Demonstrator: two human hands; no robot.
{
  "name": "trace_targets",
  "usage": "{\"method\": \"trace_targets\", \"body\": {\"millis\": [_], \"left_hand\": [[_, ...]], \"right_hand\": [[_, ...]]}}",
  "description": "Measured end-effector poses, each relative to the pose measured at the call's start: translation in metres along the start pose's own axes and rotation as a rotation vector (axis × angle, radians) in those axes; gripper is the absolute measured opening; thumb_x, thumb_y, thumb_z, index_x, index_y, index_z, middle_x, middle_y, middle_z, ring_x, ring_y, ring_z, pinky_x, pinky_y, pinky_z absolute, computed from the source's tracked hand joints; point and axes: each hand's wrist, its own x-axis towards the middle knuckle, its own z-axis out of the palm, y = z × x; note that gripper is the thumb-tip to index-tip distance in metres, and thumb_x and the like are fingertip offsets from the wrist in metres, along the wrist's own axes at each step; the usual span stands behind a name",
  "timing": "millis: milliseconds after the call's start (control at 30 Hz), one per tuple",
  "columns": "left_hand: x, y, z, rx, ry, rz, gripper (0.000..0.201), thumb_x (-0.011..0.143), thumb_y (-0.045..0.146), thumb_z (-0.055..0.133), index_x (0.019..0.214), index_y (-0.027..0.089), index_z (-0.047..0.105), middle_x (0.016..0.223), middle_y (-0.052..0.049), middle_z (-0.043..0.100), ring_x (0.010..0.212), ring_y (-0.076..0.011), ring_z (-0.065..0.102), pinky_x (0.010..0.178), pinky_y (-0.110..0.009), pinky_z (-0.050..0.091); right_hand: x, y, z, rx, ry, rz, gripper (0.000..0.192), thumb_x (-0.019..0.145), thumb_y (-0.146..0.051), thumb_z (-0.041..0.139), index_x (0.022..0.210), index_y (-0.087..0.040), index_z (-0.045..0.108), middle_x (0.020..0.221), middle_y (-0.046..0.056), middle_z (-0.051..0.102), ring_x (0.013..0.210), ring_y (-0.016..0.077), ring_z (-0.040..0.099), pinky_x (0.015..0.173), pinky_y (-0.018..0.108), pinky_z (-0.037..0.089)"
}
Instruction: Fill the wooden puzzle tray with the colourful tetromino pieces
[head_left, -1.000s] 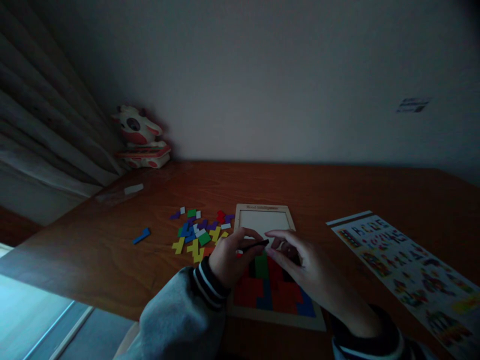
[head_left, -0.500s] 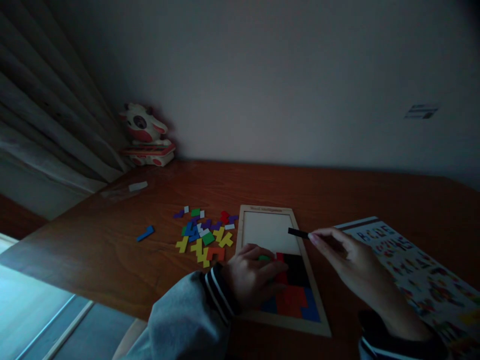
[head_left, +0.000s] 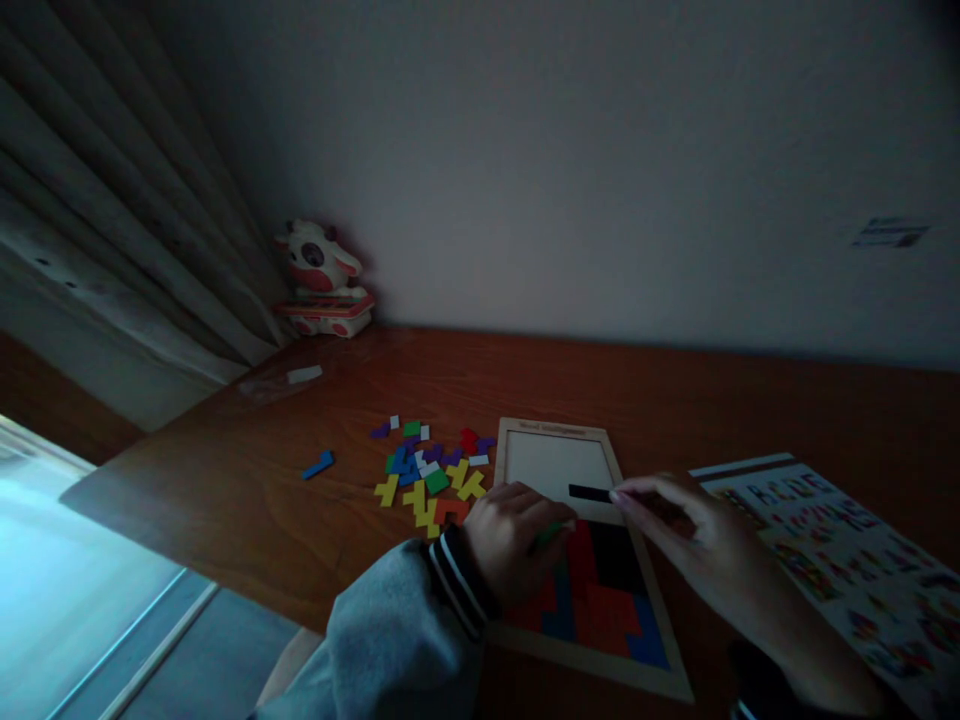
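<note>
Fingertips of the right hand (head_left: 705,545) are pinching a black bar piece (head_left: 590,493) over the puzzle tray's (head_left: 559,430) bare far half; left hand (head_left: 517,540), curled, is pressing the placed pieces (head_left: 600,590) near the worktop's (head_left: 675,400) front edge; lowering it flat and square should seat it cleanly.

On my desk (head_left: 225,500): one wooden puzzle board (head_left: 559,462), one black bar piece (head_left: 590,493) pinched in my right hand (head_left: 697,540), one lone blue piece (head_left: 319,465) far left, one loose pile of coloured pieces (head_left: 431,470), too dim to count, one pattern sheet (head_left: 840,560) right, one cow toy (head_left: 322,280) far back; my left hand (head_left: 517,540) rests on the board.
</note>
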Motion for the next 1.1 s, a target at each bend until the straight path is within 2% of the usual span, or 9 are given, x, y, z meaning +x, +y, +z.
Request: {"method": "trace_targets", "body": {"millis": [133, 333, 400, 533, 667, 833, 900, 967, 1100], "left_hand": [[-0.001, -0.021, -0.013, 0.112, 0.011, -0.138, 0.019, 0.088, 0.026, 0.062, 0.103, 0.018, 0.069, 0.1, -0.007, 0.072, 0.092, -0.0218, 0.067, 0.084, -0.037, 0.055], [-0.019, -0.074, -0.062, 0.459, -0.004, -0.474, 0.034, 0.09, 0.039, 0.06, 0.118, 0.019, 0.065, 0.132, -0.014, 0.059, 0.12, -0.0328, 0.054, 0.1, -0.051, 0.047], [-0.029, -0.09, -0.075, 0.522, -0.078, -0.615, 0.037, 0.093, 0.041, 0.055, 0.124, 0.022, 0.062, 0.137, -0.012, 0.057, 0.122, -0.0323, 0.054, 0.1, -0.05, 0.047], [-0.043, -0.113, -0.086, 0.558, -0.192, -0.706, 0.04, 0.096, 0.042, 0.047, 0.13, 0.025, 0.058, 0.146, -0.009, 0.05, 0.133, -0.0293, 0.047, 0.109, -0.046, 0.041], [-0.05, -0.123, -0.088, 0.613, -0.114, -0.882, 0.056, 0.094, 0.056, 0.045, 0.139, 0.025, 0.05, 0.155, -0.014, 0.036, 0.141, -0.0382, 0.033, 0.108, -0.06, 0.036], [-0.078, -0.119, -0.102, 0.708, 0.062, -1.225, 0.084, 0.085, 0.078, 0.03, 0.149, 0.024, 0.038, 0.158, -0.023, 0.025, 0.139, -0.0575, 0.024, 0.091, -0.084, 0.025], [-0.091, -0.116, -0.107, 0.706, 0.051, -1.184, 0.085, 0.086, 0.076, 0.029, 0.152, 0.022, 0.032, 0.156, -0.025, 0.028, 0.138, -0.0581, 0.025, 0.091, -0.083, 0.027], [-0.098, -0.114, -0.108, 0.652, -0.034, -1.103, 0.082, 0.088, 0.072, 0.03, 0.152, 0.021, 0.03, 0.154, -0.024, 0.033, 0.138, -0.0539, 0.029, 0.097, -0.076, 0.031], [-0.09, -0.115, -0.094, 0.561, -0.129, -0.984, 0.076, 0.093, 0.065, 0.031, 0.15, 0.015, 0.035, 0.15, -0.025, 0.041, 0.14, -0.0462, 0.032, 0.106, -0.063, 0.032]], "right_hand": [[0.003, -0.006, 0.005, 0.003, -0.009, -0.01, 0.034, 0.089, -0.054, 0.055, 0.091, -0.026, 0.074, 0.094, 0.007, 0.077, 0.085, 0.0248, 0.072, 0.075, 0.034, 0.057], [0.005, -0.014, 0.007, 0.022, -0.004, 0.042, 0.035, 0.089, -0.055, 0.054, 0.096, -0.025, 0.072, 0.091, 0.006, 0.078, 0.084, 0.0247, 0.073, 0.07, 0.032, 0.058], [0.006, -0.021, 0.007, 0.05, -0.013, 0.043, 0.034, 0.088, -0.054, 0.055, 0.093, -0.025, 0.072, 0.087, 0.006, 0.078, 0.079, 0.0242, 0.073, 0.066, 0.03, 0.058], [0.007, -0.044, 0.02, 0.109, -0.095, 0.027, 0.03, 0.089, -0.049, 0.054, 0.088, -0.026, 0.072, 0.079, 0.004, 0.076, 0.071, 0.0214, 0.072, 0.061, 0.029, 0.056], [0.003, -0.072, 0.051, 0.079, -0.134, -0.079, 0.024, 0.093, -0.039, 0.052, 0.089, -0.024, 0.071, 0.086, 0.004, 0.073, 0.074, 0.019, 0.069, 0.068, 0.03, 0.054], [-0.005, -0.099, 0.084, 0.109, -0.286, -0.12, 0.014, 0.091, -0.025, 0.057, 0.09, -0.025, 0.071, 0.086, 0.0, 0.072, 0.076, 0.0163, 0.068, 0.07, 0.027, 0.052], [-0.006, -0.102, 0.089, 0.103, -0.304, -0.116, 0.014, 0.091, -0.024, 0.058, 0.09, -0.026, 0.071, 0.084, 0.0, 0.072, 0.073, 0.0159, 0.067, 0.068, 0.027, 0.051], [-0.004, -0.101, 0.089, 0.097, -0.293, -0.12, 0.014, 0.092, -0.025, 0.056, 0.09, -0.025, 0.071, 0.085, 0.0, 0.071, 0.073, 0.0162, 0.066, 0.068, 0.028, 0.051], [0.0, -0.096, 0.086, 0.09, -0.28, -0.127, 0.016, 0.093, -0.024, 0.053, 0.091, -0.023, 0.069, 0.087, 0.002, 0.071, 0.076, 0.0172, 0.066, 0.072, 0.03, 0.052]]}}
